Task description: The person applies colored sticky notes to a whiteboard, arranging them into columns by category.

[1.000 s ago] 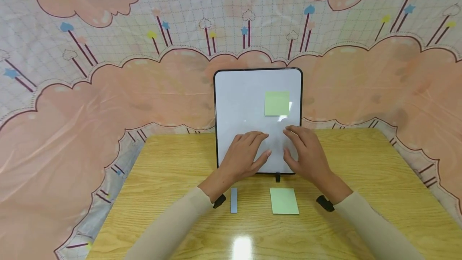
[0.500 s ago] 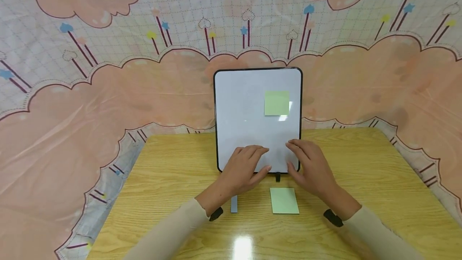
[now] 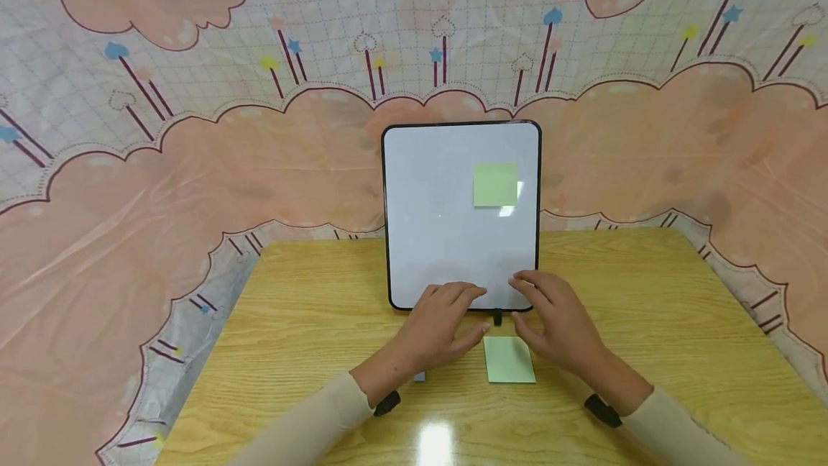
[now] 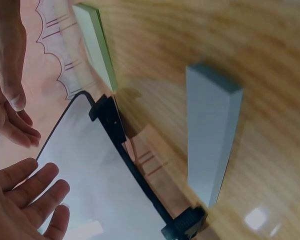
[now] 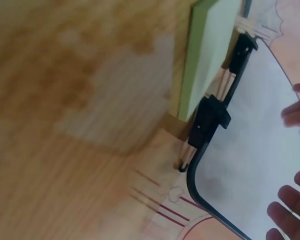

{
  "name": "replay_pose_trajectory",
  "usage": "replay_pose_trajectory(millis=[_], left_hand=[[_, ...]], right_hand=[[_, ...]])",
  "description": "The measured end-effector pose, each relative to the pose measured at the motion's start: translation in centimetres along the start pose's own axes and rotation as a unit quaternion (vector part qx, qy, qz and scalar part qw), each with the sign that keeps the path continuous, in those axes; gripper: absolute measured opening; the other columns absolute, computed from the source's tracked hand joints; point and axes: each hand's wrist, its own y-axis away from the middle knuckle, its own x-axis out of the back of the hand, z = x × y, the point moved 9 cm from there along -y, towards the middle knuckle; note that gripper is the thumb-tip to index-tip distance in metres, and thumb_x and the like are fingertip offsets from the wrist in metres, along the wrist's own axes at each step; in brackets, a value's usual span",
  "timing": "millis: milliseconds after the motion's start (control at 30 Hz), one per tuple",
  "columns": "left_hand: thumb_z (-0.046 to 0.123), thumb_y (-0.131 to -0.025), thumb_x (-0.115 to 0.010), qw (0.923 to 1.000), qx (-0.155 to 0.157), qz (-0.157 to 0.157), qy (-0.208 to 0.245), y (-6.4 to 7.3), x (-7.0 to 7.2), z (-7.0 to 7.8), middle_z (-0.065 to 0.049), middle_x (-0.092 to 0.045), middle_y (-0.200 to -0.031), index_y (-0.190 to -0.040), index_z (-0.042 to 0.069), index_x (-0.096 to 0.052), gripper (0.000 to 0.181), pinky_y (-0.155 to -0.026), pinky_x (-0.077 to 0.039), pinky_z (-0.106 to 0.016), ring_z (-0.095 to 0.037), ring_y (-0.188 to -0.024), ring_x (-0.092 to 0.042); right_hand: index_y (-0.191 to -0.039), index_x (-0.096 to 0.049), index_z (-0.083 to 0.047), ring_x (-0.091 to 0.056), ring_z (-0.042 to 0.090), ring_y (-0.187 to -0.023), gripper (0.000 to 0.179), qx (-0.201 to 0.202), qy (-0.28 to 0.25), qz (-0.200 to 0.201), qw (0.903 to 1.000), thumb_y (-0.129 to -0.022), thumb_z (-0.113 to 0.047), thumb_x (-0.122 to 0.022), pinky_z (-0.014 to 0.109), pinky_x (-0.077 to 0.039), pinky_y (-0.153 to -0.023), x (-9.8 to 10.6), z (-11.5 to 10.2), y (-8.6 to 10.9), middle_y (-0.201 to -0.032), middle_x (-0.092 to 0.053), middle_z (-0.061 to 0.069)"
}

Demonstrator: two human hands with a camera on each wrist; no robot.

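Observation:
Both hands hover in front of the whiteboard's lower part, fingers loosely bent and nothing between them. My left hand is at the left, its thumb pointing toward the sticky note pad. My right hand faces it from the right, a gap between the two. The pale green sticky note pad lies on the table just below that gap. A single green sticky note is stuck on the whiteboard, upper right. A thin blue-grey block lies on the table, mostly hidden behind my left hand in the head view.
The whiteboard stands upright on black feet on the wooden table. Behind it hangs a patterned cloth with clouds. Black wrist straps sit at both sleeves.
Both hands have moved down from the whiteboard's face toward the table, staying apart. The left hand now covers more of the blue-grey block. The notes have not moved.

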Motion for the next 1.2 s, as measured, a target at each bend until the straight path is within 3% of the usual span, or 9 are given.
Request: replay_pose_trajectory(millis=[167, 500, 700, 967, 1200], left_hand=[[0.056, -0.108, -0.053, 0.9999, 0.0, -0.015, 0.002, 0.5, -0.9, 0.4, 0.002, -0.061, -0.145, -0.149, 0.017, -0.057, 0.057, -0.109, -0.046, -0.039, -0.015, -0.137, -0.055], [0.061, -0.104, -0.057, 0.9989, -0.013, -0.044, -0.011, 1.1, -2.5, 1.1, 0.002, -0.062, -0.144, -0.149, 0.016, -0.058, 0.063, -0.108, -0.048, -0.039, -0.015, -0.136, -0.056], [0.065, -0.103, -0.056, 0.9974, -0.009, -0.069, -0.017, 1.5, -3.3, 1.2, 0.002, -0.061, -0.146, -0.152, 0.016, -0.056, 0.069, -0.11, -0.047, -0.041, -0.016, -0.138, -0.055], [0.067, -0.101, -0.058, 0.9953, -0.016, -0.095, -0.007, 1.9, -4.6, 1.7, 0.001, -0.057, -0.152, -0.153, 0.014, -0.055, 0.075, -0.112, -0.045, -0.04, -0.016, -0.142, -0.052], [0.071, -0.098, -0.06, 0.9923, -0.023, -0.119, -0.026, 2.0, -5.4, 2.2, 0.001, -0.056, -0.154, -0.153, 0.014, -0.055, 0.079, -0.114, -0.044, -0.041, -0.018, -0.144, -0.05]], right_hand=[[-0.134, -0.068, -0.002, -0.061, 0.035, -0.122, 0.047, -0.001, -0.01, -0.023, 0.9997, -0.095, -0.028, -0.066, 0.054, -0.05, -0.102, -0.3, -0.3, 0.6, -0.135, -0.065, 0.013], [-0.131, -0.069, -0.001, -0.062, 0.032, -0.122, 0.053, 0.016, -0.02, -0.045, 0.9987, -0.084, -0.019, -0.084, 0.053, -0.05, -0.101, -1.0, -1.0, 1.6, -0.133, -0.066, 0.01], [-0.132, -0.069, -0.003, -0.062, 0.031, -0.123, 0.052, 0.012, -0.017, -0.074, 0.9971, -0.087, -0.026, -0.084, 0.054, -0.05, -0.104, -1.6, -0.9, 2.3, -0.134, -0.067, 0.009], [-0.125, -0.074, -0.006, -0.064, 0.028, -0.12, 0.053, 0.015, -0.018, -0.115, 0.993, -0.082, -0.031, -0.092, 0.051, -0.054, -0.1, -2.6, -1.2, 3.1, -0.128, -0.07, 0.006], [-0.128, -0.073, -0.007, -0.064, 0.026, -0.122, 0.058, 0.025, -0.023, -0.144, 0.989, -0.083, -0.04, -0.091, 0.05, -0.054, -0.102, -3.1, -1.5, 3.8, -0.131, -0.07, 0.006]])
